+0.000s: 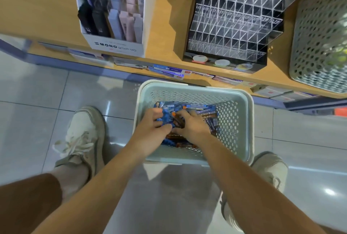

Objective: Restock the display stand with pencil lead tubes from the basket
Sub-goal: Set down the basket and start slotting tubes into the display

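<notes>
1. The wooden shelf (165, 27) runs across the top of my view. Nothing from this job has reached it yet, as far as I can see.
2. The display stand (234, 18) sits on that shelf, a clear grid of slanted compartments with small labels along its rows. Every compartment I can make out looks empty, so I judge the restocking barely begun.
3. A second basket (319, 36) stands at the right end of the shelf and a MONO box (112, 8) of pens at the left. Neither plays a part in this job.
4. The basket (193, 91) rests on the tiled floor (37, 102) between my shoes, just below the shelf edge and well below the stand. It holds the whole supply.
5. My left hand (154, 126) is down inside the basket, its fingers curled around a cluster of blue tubes.
6. My right hand (191, 125) is just beside it, almost touching. Its fingers are bent over dark and orange tubes and seem to be gathering them into a grip.
7. The pencil lead tubes (187, 107) lie jumbled across the basket bottom, blue ones toward the far side and brown and orange ones nearer me. I read this as the first step, gathering a handful. Lifting them to the stand, sorting them by label and slotting them in all remain, and many tubes are left.
</notes>
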